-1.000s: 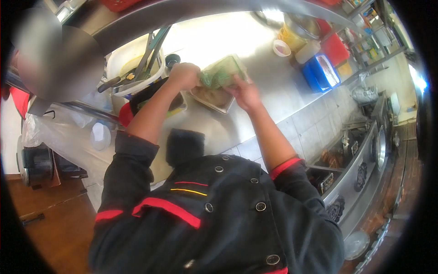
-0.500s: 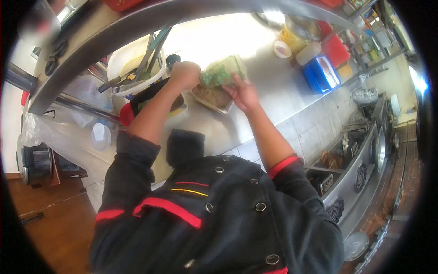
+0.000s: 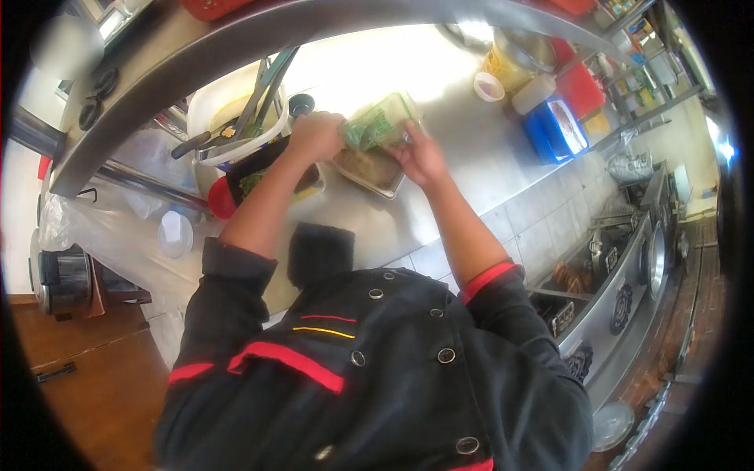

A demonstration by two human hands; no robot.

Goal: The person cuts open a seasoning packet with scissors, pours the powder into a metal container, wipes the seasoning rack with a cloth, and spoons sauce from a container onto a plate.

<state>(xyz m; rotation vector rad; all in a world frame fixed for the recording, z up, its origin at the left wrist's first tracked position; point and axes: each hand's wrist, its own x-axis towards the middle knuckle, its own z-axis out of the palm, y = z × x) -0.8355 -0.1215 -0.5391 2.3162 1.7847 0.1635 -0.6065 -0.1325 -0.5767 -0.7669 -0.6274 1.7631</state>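
A clear plastic bag with green printing (image 3: 385, 122) is stretched between my two hands above the metal worktable. My left hand (image 3: 316, 136) is closed on the bag's left end, its fingers partly hidden. On the other side, my right hand (image 3: 422, 157) pinches the lower right part of the bag between thumb and fingers. Beneath the bag is a shallow rectangular tray (image 3: 386, 192) with something brown in it, and the bag covers its far part. What the bag contains is unclear.
Left of my hands are a white tub (image 3: 200, 106) with long-handled utensils, a dark container (image 3: 263, 169) with greens and a red cup (image 3: 221, 198). A blue box (image 3: 554, 129) and a yellow bucket (image 3: 506, 67) stand to the right. A metal rail (image 3: 330, 27) arches overhead.
My left hand is slightly lower, and the bag has tilted a little. More of the tray's brown contents shows beneath it. Both hands keep their hold.
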